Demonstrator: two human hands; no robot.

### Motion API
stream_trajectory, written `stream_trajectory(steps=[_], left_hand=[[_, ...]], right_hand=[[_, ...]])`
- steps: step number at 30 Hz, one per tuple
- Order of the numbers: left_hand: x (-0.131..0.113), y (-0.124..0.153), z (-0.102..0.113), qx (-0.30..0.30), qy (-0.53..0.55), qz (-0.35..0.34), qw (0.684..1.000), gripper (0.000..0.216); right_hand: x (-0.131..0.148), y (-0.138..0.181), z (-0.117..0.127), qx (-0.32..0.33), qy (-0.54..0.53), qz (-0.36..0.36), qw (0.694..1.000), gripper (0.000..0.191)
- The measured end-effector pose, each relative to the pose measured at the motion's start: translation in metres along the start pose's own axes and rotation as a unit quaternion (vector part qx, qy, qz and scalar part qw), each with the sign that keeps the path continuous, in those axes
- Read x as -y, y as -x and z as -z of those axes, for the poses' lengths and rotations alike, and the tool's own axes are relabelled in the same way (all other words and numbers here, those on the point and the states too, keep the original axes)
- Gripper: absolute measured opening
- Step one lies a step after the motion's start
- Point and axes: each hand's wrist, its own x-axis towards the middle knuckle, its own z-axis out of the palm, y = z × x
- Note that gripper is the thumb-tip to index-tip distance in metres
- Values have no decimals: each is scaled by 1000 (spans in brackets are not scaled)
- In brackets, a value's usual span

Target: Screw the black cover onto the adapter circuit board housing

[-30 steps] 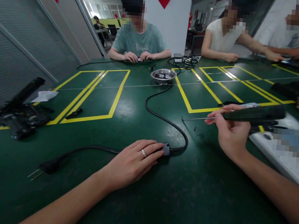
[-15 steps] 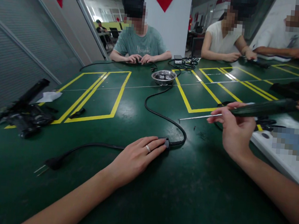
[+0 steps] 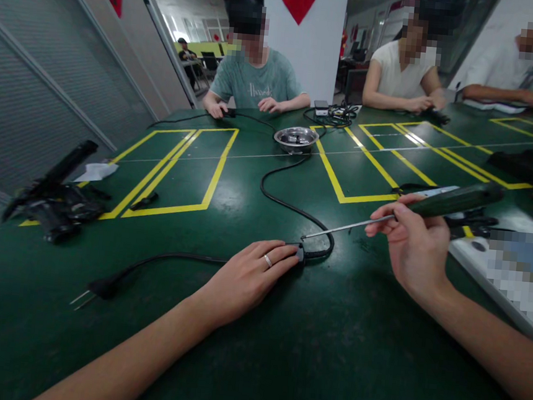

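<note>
My left hand (image 3: 253,273) lies over a small black box (image 3: 301,254) set in a power cord (image 3: 289,205), its fingers pressing the box to the table. Most of the box is hidden beneath them. A two-pin plug (image 3: 100,287) ends the cord at the left. In my right hand (image 3: 416,244) is a screwdriver (image 3: 457,201) with a thick dark green handle, held in a pinch near the shaft. Its long metal shaft points left, the tip just above the box's far end. A tiny dark bit, perhaps a screw, shows at the tip.
A steel bowl (image 3: 294,149) with small parts stands beyond the cord. Black gear (image 3: 58,210) lies at left, a white board (image 3: 496,288) at right. Coiled cables (image 3: 337,114) sit farther back. A co-worker (image 3: 263,78) sits opposite; others are at the right.
The screwdriver tip has moved left and nearer, from bare table to the box's far end. My left hand stays on the box. The co-worker opposite has moved their hands apart.
</note>
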Motion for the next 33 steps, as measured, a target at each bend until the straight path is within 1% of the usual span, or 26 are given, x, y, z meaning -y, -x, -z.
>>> stream_trajectory(steps=[13,17,27,33], left_hand=[[0,0,-1,7,3,3,1000,42],[0,0,0,12,4,6,1000,41],[1,0,-2,4,3,1,1000,41],[1,0,-1,5,1,0,1000,42]], right_hand=[[7,2,-3,-9,-29,-10,999,12],[6,2,-3,-5,-25,-9,1000,13],[7,1,-4,-19,-67,-13,998,13],[2,2,-2,-12,-74,-23,997,11]])
